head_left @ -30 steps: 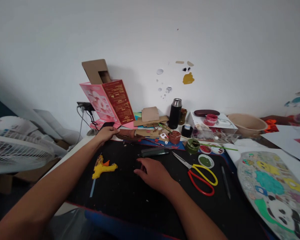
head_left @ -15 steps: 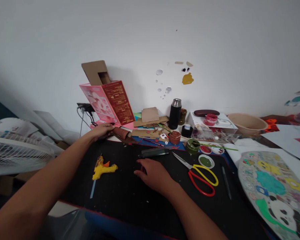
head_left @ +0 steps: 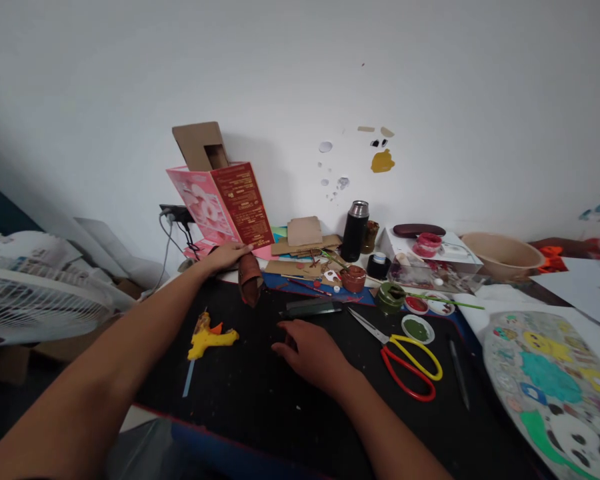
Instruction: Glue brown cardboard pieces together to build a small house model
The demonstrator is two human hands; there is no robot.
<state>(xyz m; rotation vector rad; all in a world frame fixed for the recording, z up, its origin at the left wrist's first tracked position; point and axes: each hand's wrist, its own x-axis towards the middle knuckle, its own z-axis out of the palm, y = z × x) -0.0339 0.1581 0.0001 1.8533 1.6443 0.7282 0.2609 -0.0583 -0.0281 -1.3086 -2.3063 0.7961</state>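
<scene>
My left hand (head_left: 229,256) is at the back left of the black mat (head_left: 250,413), its fingers closed at the top of a brown folded craft piece (head_left: 251,280). The piece hangs with its pointed end toward me; its exact kind is unclear. Over the middle of the mat, my right hand (head_left: 314,350) is empty, thumb and index finger apart, the other fingers curled. Just beyond it lies a dark flat utility knife-like tool (head_left: 313,307). A yellow glue gun (head_left: 207,339) with a pale stick lies left, below my left hand. Scissors (head_left: 405,360) with red and yellow handles lie to the right.
Behind the mat stand a pink-and-red box (head_left: 243,203), cardboard scraps (head_left: 304,233), a black flask (head_left: 355,233) and open paint jars (head_left: 390,298). A black pen (head_left: 459,373) and a painted board (head_left: 555,387) are right. A white fan (head_left: 35,293) stands left.
My left hand has shifted right, and the brown piece has turned from pointing right to pointing toward me. The right hand has barely moved; the view has shifted slightly.
</scene>
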